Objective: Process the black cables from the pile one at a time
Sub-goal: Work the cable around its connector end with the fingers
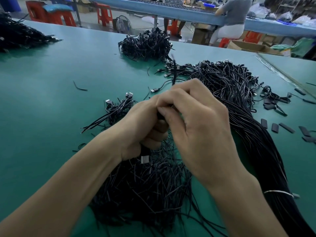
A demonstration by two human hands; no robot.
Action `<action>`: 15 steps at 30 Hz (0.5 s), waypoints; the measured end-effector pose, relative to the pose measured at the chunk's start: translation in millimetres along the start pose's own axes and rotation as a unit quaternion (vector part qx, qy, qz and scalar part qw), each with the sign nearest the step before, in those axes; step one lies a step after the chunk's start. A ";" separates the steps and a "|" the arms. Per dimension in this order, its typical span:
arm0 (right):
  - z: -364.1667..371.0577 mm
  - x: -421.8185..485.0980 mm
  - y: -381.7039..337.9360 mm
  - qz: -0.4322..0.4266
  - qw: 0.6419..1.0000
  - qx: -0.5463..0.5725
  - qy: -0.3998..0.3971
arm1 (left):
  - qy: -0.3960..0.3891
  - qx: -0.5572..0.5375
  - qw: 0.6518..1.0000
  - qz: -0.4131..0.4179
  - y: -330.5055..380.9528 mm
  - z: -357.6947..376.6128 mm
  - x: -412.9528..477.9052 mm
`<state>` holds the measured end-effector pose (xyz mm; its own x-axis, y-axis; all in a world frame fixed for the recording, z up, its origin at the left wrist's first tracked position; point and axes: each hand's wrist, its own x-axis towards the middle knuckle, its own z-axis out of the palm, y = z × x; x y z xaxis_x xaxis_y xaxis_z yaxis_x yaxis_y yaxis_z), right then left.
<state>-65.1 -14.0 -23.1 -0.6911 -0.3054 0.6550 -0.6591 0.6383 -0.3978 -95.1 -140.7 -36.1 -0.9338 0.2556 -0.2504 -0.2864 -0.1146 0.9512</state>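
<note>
Centrally, left hand (143, 127) curled round black cable (173, 72); right hand (196, 124) fingers pinch it over pile (145, 185)

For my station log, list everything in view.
held cable: one, black, between both hands
long cable bundle: one, black, right of hands
loose wire pile: one, black, below the hands
USB cable cluster: one, black, left of hands
far cable pile: one, black, table's far centre
sleeve pieces: several, black, table's right side
table: one, green, underneath everything
stools: several, red, beyond the table
left hand: one, gripping held cable
right hand: one, pinching held cable
</note>
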 end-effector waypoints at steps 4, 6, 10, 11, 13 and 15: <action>-6.7 2.9 6.9 0.019 0.999 0.027 -0.008 | -0.103 -0.044 0.993 -0.031 -0.4 -2.1 -1.1; -11.8 3.7 13.4 0.052 0.998 0.030 -0.020 | -0.152 -0.055 0.986 -0.034 -1.7 -4.6 -1.6; -22.3 3.5 23.9 0.092 0.993 0.059 -0.045 | -0.220 0.007 0.975 -0.014 0.5 -5.6 -5.9; -24.3 3.6 25.7 0.096 0.992 0.058 -0.057 | -0.215 0.048 0.975 0.000 0.7 -5.2 -6.4; -26.1 3.0 28.6 0.099 0.990 0.047 -0.083 | -0.187 0.144 0.972 0.022 -1.3 -3.0 -6.7; -25.3 2.1 30.4 0.091 0.990 0.034 -0.102 | -0.158 0.211 0.964 0.033 -5.3 0.5 -6.6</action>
<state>-79.1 22.7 -17.6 -0.8418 -0.3303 0.4269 -0.5309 0.6498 -0.5440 -87.3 -141.2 -39.4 -0.8163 0.5477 -0.1836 -0.0548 0.2430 0.9685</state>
